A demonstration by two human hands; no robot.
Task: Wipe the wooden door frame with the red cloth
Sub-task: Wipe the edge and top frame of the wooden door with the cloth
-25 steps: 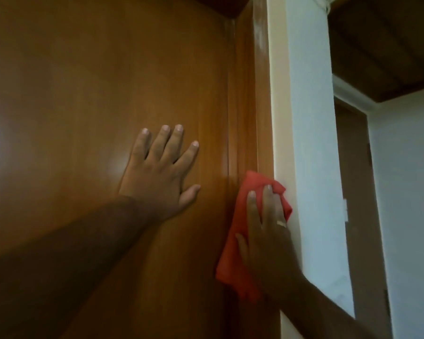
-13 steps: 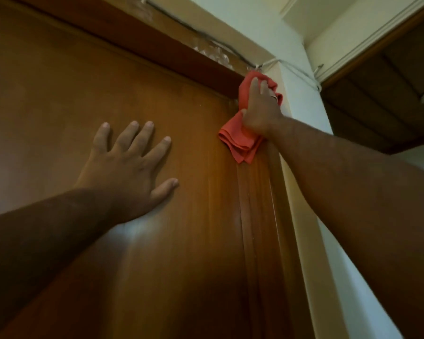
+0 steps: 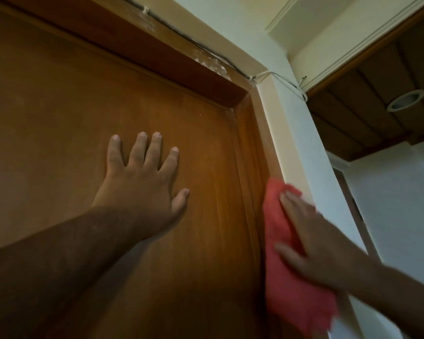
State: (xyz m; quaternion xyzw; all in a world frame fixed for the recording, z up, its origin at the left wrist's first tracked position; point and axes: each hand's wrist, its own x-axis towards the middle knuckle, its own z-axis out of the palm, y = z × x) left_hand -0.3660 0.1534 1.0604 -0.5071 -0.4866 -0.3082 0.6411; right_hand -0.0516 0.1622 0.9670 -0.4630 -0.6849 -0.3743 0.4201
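Observation:
The wooden door frame (image 3: 255,143) runs up the right side of a brown door (image 3: 59,118) and across its top. My right hand (image 3: 313,243) presses the red cloth (image 3: 279,241) flat against the frame's right upright, well below the top corner; the cloth hangs down past my wrist. My left hand (image 3: 142,182) lies flat on the door panel with fingers spread, holding nothing. The part of the frame under the cloth is hidden.
A cream wall (image 3: 311,148) stands right beside the frame. A thin cable (image 3: 201,48) runs along the frame's top, with white cobweb-like fluff near the corner. To the right are a dark wooden ceiling and a round recessed lamp (image 3: 405,100).
My right hand has slid the red cloth down the right upright from the top corner. My left hand stays flat on the door. The view has shifted.

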